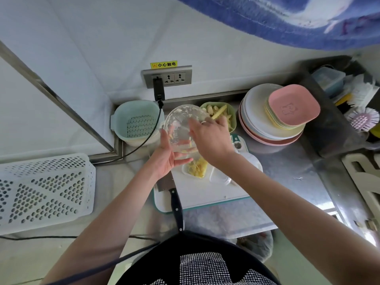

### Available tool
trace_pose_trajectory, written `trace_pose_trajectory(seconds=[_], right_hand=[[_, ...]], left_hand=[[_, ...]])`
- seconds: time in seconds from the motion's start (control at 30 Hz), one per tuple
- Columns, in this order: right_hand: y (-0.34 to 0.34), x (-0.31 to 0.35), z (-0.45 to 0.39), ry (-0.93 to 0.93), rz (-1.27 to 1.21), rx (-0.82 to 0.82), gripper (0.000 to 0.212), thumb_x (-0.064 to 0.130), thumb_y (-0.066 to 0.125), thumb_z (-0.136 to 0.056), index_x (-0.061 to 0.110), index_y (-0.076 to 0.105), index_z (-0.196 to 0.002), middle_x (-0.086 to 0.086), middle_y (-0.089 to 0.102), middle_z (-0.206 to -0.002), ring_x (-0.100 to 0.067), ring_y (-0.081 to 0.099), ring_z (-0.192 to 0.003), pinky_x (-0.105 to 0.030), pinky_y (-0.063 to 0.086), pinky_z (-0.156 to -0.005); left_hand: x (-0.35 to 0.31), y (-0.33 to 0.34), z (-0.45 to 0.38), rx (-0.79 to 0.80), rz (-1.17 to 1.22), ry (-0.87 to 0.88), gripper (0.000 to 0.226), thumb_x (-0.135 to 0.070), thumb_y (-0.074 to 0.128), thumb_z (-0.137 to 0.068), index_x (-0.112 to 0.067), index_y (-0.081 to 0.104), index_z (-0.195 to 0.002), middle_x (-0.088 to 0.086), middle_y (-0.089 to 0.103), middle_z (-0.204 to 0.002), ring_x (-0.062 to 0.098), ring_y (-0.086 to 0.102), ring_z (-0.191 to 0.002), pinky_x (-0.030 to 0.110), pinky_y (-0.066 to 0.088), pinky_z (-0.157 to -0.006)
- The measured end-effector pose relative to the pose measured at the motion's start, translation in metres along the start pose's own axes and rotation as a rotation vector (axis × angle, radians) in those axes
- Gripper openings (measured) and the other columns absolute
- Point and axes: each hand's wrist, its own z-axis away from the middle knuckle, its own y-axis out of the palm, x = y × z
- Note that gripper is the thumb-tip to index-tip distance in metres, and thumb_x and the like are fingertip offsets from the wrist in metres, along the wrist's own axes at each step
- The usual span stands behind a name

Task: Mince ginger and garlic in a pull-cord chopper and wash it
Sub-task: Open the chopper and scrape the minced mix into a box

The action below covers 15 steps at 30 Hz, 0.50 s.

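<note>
Steel counter [287,171] takes up most of the view, pushed into a white-walled corner. Biggest thing on it is the white perforated basket [44,190] out at 9 o'clock, cut off by the left edge. Next is the white cutting board [205,192] dead centre, reaching the counter's near edge. Bare steel runs from 3 down to 5 o'clock, the only real free space. At 2 o'clock is a stack of plates [271,120], pink one on top, tight against the sink wall; brushes beyond it get cropped.

A mint colander [137,122] is jammed into the corner at 11, with a charger cable draped over it. The clear chopper bowl [185,124] is held tipped above the board. The left hand [166,157] cups it from below, fingers fairly straight. The right hand [209,136] covers its rim, so I can't tell what it grips. It also hides half a green bowl [230,114] of ginger strips.

Minced stuff [197,169] lies below in a small white dish. A cleaver [170,192] rests on the board's left edge, blade partly under the wrist.
</note>
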Motion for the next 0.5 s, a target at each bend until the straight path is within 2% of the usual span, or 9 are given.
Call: trace_pose_trajectory(seconds=[0.1,0.2,0.3,0.37,0.43,0.5], right_hand=[[-0.004,0.003,-0.011,0.100,0.027,-0.036,0.020,0.008,0.055,-0.087,0.014,0.049,-0.105,-0.002,0.068,-0.073,-0.026,0.054,-0.086,-0.038,0.021,-0.077],[-0.004,0.010,-0.002,-0.099,-0.006,0.054,0.017,0.010,0.056,-0.087,0.019,0.050,-0.100,0.002,0.070,-0.079,-0.022,0.047,-0.083,-0.035,0.016,-0.073],[-0.008,-0.001,0.013,-0.300,0.037,0.048,0.027,0.006,0.061,-0.084,0.022,0.057,-0.106,0.007,0.070,-0.080,-0.021,0.050,-0.087,-0.032,0.006,-0.067],[-0.010,-0.006,0.012,-0.251,-0.016,-0.013,0.029,0.000,0.062,-0.080,0.019,0.060,-0.101,0.001,0.068,-0.074,-0.024,0.051,-0.085,-0.032,0.010,-0.069],[-0.010,-0.003,0.002,-0.131,-0.072,-0.033,0.025,-0.002,0.060,-0.078,0.015,0.059,-0.096,-0.004,0.069,-0.074,-0.027,0.052,-0.086,-0.036,0.019,-0.072],[-0.006,0.004,-0.003,-0.111,-0.057,0.018,0.022,0.003,0.058,-0.082,0.016,0.056,-0.099,-0.004,0.070,-0.080,-0.027,0.051,-0.091,-0.037,0.023,-0.076]], left_hand=[[0.000,-0.001,0.003,0.079,0.052,0.019,0.067,-0.075,0.025,-0.078,-0.053,0.023,-0.141,0.015,0.054,-0.129,0.033,0.066,-0.105,0.036,0.060,-0.064],[-0.002,-0.003,0.003,0.116,0.067,0.066,0.052,-0.068,0.018,-0.089,-0.053,0.020,-0.139,0.008,0.056,-0.134,0.031,0.063,-0.112,0.039,0.060,-0.072],[-0.010,-0.012,0.003,0.091,0.076,0.109,0.047,-0.054,0.020,-0.098,-0.046,0.021,-0.144,0.007,0.059,-0.131,0.032,0.064,-0.109,0.040,0.059,-0.077],[-0.015,-0.016,0.005,0.067,0.062,0.093,0.044,-0.044,0.022,-0.103,-0.041,0.020,-0.147,0.012,0.057,-0.131,0.037,0.064,-0.107,0.040,0.060,-0.075],[-0.017,-0.015,0.006,0.064,0.044,0.072,0.046,-0.045,0.022,-0.103,-0.037,0.022,-0.148,0.013,0.056,-0.130,0.038,0.062,-0.110,0.041,0.060,-0.073],[-0.020,-0.010,0.006,0.072,-0.011,0.066,0.051,-0.051,0.020,-0.100,-0.034,0.024,-0.147,0.015,0.054,-0.134,0.035,0.061,-0.113,0.046,0.056,-0.082]])
